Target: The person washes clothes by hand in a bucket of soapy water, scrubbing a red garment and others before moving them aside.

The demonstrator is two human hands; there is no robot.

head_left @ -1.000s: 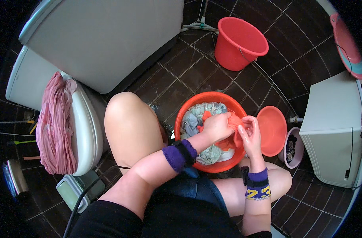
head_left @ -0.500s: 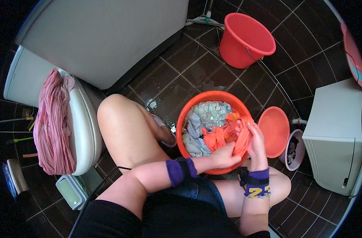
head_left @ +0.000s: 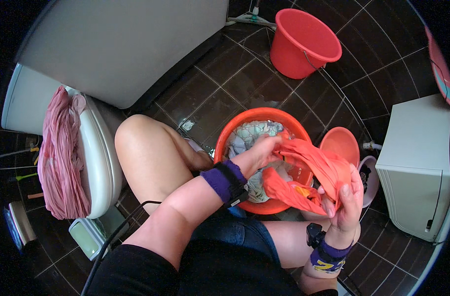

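Observation:
A wet orange garment [head_left: 319, 159] is stretched between my two hands, above the right side of an orange-red basin [head_left: 262, 113]. My left hand [head_left: 265, 149] is closed on one end of the cloth, over the middle of the basin. Past the basin's right rim, my right hand [head_left: 346, 204] grips the other end, fingers curled round the folds. A loose part of the garment with a yellow patch sags between them. Pale patterned laundry [head_left: 254, 132] lies wet in the basin, partly hidden by my left hand and the cloth.
A smaller orange basin [head_left: 341, 143] and a pale bowl [head_left: 369, 190] with dark contents stand to the right, beside a white cabinet [head_left: 410, 172]. A red bucket [head_left: 304, 44] is at the back. Pink cloth [head_left: 62, 158] drapes over the toilet [head_left: 99, 163] on the left.
My hands have moved apart, the left one leftward and up, the right one rightward and down. The orange garment, bunched before, is now lifted and spread between them.

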